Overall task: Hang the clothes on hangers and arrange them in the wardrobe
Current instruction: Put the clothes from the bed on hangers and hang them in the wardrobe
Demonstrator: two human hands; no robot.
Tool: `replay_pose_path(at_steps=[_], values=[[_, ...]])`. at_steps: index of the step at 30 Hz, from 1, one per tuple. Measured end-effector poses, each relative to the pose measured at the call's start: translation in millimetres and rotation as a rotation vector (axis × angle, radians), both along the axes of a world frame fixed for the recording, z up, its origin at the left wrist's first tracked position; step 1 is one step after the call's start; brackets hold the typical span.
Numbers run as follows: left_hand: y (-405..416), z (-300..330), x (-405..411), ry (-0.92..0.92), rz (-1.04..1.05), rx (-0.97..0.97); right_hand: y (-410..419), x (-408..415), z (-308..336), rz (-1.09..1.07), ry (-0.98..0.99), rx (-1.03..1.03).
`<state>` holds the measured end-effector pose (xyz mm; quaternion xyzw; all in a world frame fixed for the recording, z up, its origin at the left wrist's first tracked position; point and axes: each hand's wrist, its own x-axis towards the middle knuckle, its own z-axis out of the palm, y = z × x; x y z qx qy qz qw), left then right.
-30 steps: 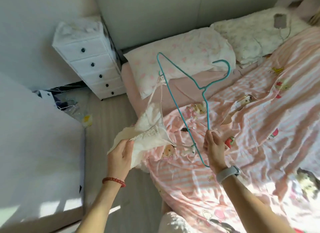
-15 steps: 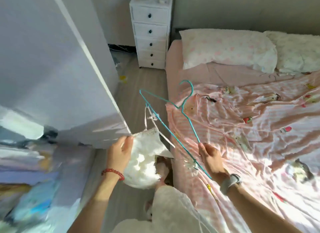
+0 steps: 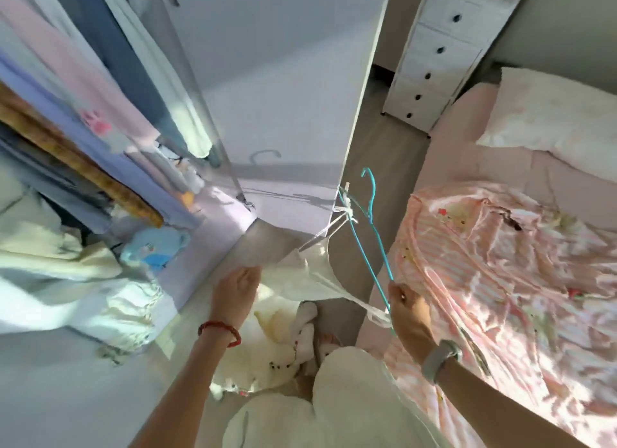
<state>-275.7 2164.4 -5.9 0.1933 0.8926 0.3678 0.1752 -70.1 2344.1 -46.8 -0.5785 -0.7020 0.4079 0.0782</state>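
An open white wardrobe [image 3: 287,90] with hanging clothes fills the upper left of the frame; a bed with pink striped cover [image 3: 521,274] fills the right. In the centre, a small white strappy garment [image 3: 310,274] hangs from a thin teal wire hanger [image 3: 370,237]. The right hand [image 3: 409,310] pinches the hanger's lower end; the left hand [image 3: 235,294] grasps the garment's edge.

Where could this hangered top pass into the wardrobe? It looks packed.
Bare room: the floor strip between wardrobe door and bed. Crowded: hanging clothes fill the wardrobe's left side, with piled fabric below.
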Motion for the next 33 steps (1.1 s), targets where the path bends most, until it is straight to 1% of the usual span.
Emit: replay_pose_path(at_steps=[4, 7, 10, 13, 17, 20, 24, 27, 30, 33], values=[[5.1, -3.7, 12.5, -0.013, -0.015, -0.027, -7.0, 17.5, -7.7, -0.036, -0.035, -0.038], [14.2, -8.7, 18.6, -0.045, -0.053, -0.060, -7.6, 39.5, -11.3, 0.006, -0.046, -0.049], [22.0, -13.1, 24.7, -0.063, -0.077, -0.073, -3.8, 59.0, -13.7, 0.114, -0.021, -0.027], [26.7, -11.5, 27.1, -0.015, -0.101, -0.089, 3.2, 63.8, -10.4, 0.225, -0.015, -0.004], [17.5, -3.5, 18.2, 0.026, -0.035, -0.086, 15.7, 43.1, 5.8, 0.378, 0.013, -0.003], [-0.6, 10.1, 8.7, 0.084, 0.078, -0.078, 26.5, 8.0, 24.1, 0.461, 0.130, -0.005], [-31.6, 40.6, -1.3, 0.119, 0.349, -0.049, 27.8, -51.9, 51.3, 0.642, 0.220, 0.014], [-59.2, 67.7, -9.8, 0.156, 0.522, -0.014, 15.0, -98.9, 71.5, 0.768, 0.305, -0.006], [-89.7, 91.0, -16.0, 0.217, 0.670, 0.023, -4.7, -141.4, 89.4, 0.849, 0.410, -0.010], [-118.1, 112.1, -19.1, 0.261, 0.861, 0.120, -29.2, -176.2, 109.1, 0.937, 0.493, -0.045]])
